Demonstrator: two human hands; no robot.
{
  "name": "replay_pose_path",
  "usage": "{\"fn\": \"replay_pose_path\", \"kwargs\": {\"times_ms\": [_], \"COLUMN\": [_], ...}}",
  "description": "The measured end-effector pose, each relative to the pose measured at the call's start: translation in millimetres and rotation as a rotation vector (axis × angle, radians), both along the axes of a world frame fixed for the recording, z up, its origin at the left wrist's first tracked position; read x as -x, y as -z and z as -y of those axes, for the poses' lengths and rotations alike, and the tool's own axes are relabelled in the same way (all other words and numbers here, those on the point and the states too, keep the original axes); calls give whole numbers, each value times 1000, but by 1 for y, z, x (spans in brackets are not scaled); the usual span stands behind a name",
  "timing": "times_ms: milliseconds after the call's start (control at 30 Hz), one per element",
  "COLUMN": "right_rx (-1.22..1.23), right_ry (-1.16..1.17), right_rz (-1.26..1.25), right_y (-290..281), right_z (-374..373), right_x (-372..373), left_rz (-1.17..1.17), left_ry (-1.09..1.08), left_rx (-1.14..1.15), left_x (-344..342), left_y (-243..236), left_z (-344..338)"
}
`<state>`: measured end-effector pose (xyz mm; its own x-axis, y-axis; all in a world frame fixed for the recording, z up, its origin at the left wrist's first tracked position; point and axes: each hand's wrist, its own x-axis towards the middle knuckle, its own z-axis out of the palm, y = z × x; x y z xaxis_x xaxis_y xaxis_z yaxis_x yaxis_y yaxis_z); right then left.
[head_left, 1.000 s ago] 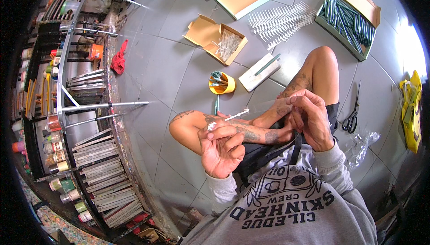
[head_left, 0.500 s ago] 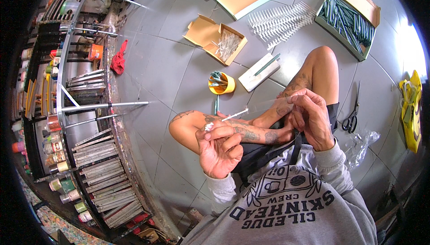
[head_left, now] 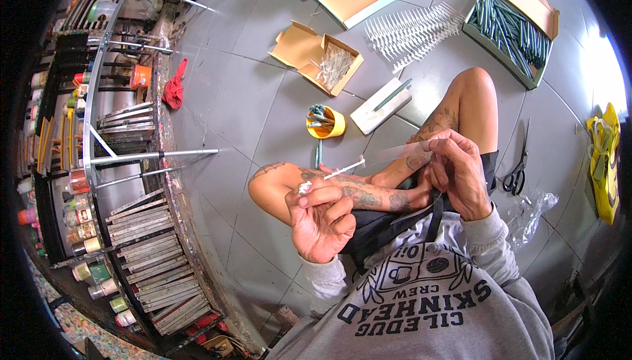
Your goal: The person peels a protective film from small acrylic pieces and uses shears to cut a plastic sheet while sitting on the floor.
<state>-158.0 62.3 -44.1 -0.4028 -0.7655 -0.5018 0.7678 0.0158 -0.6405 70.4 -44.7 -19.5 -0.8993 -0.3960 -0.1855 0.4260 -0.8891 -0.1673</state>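
Note:
My left hand (head_left: 322, 221) has its thumb and index finger closed on a slim white plastic piece (head_left: 344, 168), with a small white lump at its near end by the fingertips. My right hand (head_left: 454, 172) pinches a thin, clear strip (head_left: 397, 153) that stretches leftward toward the white piece's far tip; whether they are joined is hard to make out. Both hands are over my crossed legs. Just beyond them stand a yellow cup (head_left: 336, 124) of dark green sticks and a pale block (head_left: 362, 114) with a green stick on it.
Cardboard boxes (head_left: 303, 49), a box of green sticks (head_left: 507, 37), rows of white plastic pieces (head_left: 411, 34), scissors (head_left: 517, 172), crumpled plastic (head_left: 533, 218) and a yellow bag (head_left: 605, 162) lie around me. A rack (head_left: 102, 129) with paint pots and a red cloth (head_left: 174, 86) are left.
My left hand has shifted slightly left with the white piece. My right hand has barely moved.

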Motion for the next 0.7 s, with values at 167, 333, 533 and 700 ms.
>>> {"fn": "replay_pose_path", "kwargs": {"times_ms": [167,333,533,700], "right_rx": [1,0,-77,-308], "right_ry": [14,4,128,411], "right_rz": [-8,-44,-139,-382], "right_y": [6,8,14,87], "right_z": [1,0,-21,-133], "right_x": [-2,-2,22,108], "left_rz": [-8,-4,50,126], "left_ry": [0,-17,-60,-92], "left_rx": [22,5,-11,191], "left_x": [-3,-8,-4,-10], "left_y": [1,0,-4,9], "left_z": [1,1,-2,-10]}}
